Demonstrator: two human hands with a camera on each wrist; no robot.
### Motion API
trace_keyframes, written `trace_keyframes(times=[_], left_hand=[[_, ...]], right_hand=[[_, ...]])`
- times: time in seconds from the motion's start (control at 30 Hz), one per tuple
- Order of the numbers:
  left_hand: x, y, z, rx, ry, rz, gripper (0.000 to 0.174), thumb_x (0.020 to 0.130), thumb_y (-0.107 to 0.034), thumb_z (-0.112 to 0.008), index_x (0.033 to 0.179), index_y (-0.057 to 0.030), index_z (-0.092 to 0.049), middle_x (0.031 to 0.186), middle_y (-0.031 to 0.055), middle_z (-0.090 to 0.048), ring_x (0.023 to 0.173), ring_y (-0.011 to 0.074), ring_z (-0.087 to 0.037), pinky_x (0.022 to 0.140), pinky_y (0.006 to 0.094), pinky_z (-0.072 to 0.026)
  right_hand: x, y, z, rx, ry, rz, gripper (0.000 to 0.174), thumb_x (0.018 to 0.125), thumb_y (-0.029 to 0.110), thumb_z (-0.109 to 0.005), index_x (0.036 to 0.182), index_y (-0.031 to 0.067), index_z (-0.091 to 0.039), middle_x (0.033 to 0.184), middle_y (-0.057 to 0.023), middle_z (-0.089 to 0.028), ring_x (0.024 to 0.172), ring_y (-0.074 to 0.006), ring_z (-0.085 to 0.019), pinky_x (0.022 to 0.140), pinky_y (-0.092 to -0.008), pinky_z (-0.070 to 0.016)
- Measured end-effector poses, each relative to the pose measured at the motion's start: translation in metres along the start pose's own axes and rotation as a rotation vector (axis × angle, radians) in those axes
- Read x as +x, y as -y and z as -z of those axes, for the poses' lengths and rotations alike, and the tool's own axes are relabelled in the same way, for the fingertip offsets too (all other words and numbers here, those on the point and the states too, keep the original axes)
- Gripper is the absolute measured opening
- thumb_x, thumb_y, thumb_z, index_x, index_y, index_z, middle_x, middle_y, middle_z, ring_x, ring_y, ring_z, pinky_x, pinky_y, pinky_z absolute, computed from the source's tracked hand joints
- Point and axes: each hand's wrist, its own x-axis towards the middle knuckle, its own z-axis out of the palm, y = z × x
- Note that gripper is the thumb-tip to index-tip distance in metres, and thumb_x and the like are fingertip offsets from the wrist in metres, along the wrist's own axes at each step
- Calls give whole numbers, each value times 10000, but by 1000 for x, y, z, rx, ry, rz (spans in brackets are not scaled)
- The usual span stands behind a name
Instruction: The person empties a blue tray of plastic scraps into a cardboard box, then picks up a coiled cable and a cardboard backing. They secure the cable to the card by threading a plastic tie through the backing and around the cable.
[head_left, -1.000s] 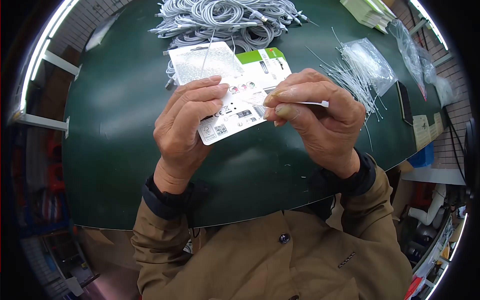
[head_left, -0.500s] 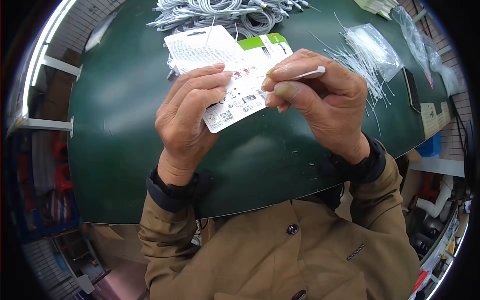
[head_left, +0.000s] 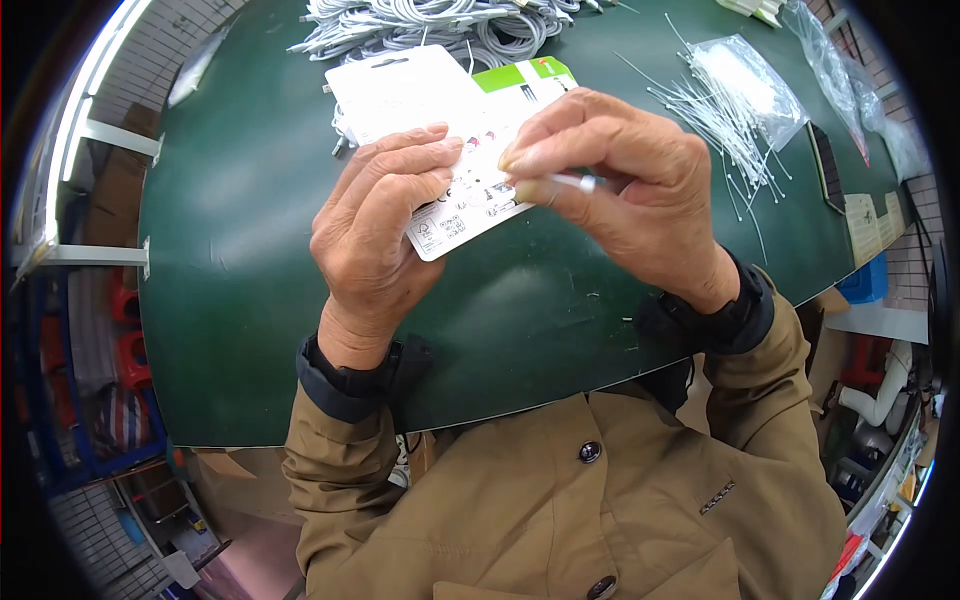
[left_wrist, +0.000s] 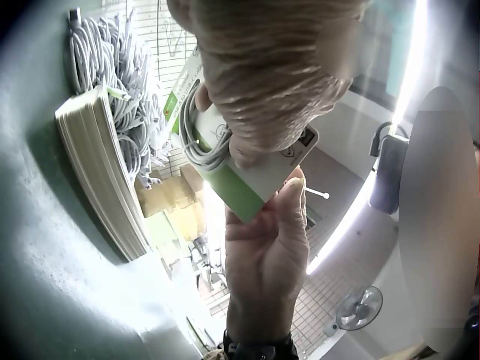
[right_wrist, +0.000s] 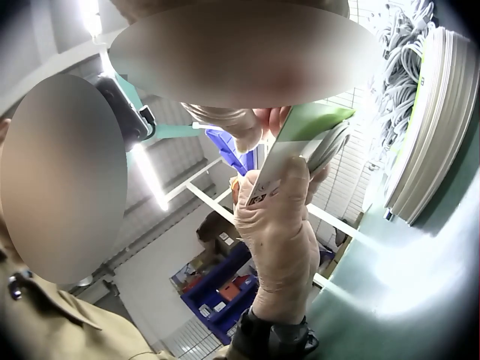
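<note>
The left hand (head_left: pixel 380 215) grips a printed white-and-green card (head_left: pixel 405 95), fingers across its printed side. In the left wrist view a coiled grey cable (left_wrist: pixel 204 154) lies against the card's other face, under the fingers. Thumb and index finger of the right hand (head_left: pixel 625 175) pinch a thin white tie at the card's right part; the tie's small head (head_left: pixel 587 184) sticks out to the right. Its head (left_wrist: pixel 325 196) shows beyond the right hand (left_wrist: pixel 266 251) in the left wrist view. Two thin white strands stand up near the card's top edge.
Grey cables (head_left: pixel 430 25) are heaped behind the card on the green table (head_left: pixel 240 300). Loose white ties (head_left: pixel 730 140) spread beside a clear bag (head_left: pixel 755 75) at the right, near a dark phone (head_left: pixel 829 168). A card stack (left_wrist: pixel 101 161) stands near the cables.
The right hand has shifted left and turned over the card, and the tie's head now sits lower, nearer the fingers. The left hand keeps its grip, with the card slightly higher in the head view.
</note>
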Motion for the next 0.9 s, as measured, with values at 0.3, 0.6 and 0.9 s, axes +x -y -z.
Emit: trace_keyframes(times=[0.3,0.6,0.9], left_hand=[[8,-15,6,90,29,-80,269,729,-91,-879,890,-39,-670,959,100,-782,970,294,-777,802,360,-617],[30,-62,15,59,94,-156,187,753,-72,-786,910,-50,-688,898,86,-771,879,236,-771,779,363,-582],[18,-73,16,-303,42,680,193,1059,-148,-661,1133,29,-642,1008,189,-759,916,217,-733,815,276,-559]], right_hand=[[4,1,5,-66,107,-35,186,812,-19,-811,957,98,-822,925,-34,-739,800,-167,-699,701,-281,-552],[18,21,41,403,388,-367,190,780,-14,-864,959,40,-830,892,-76,-748,841,-166,-688,744,-285,-517],[13,15,31,410,-103,-421,220,982,112,-729,1181,23,-759,986,-59,-767,870,-78,-692,738,-204,-556]])
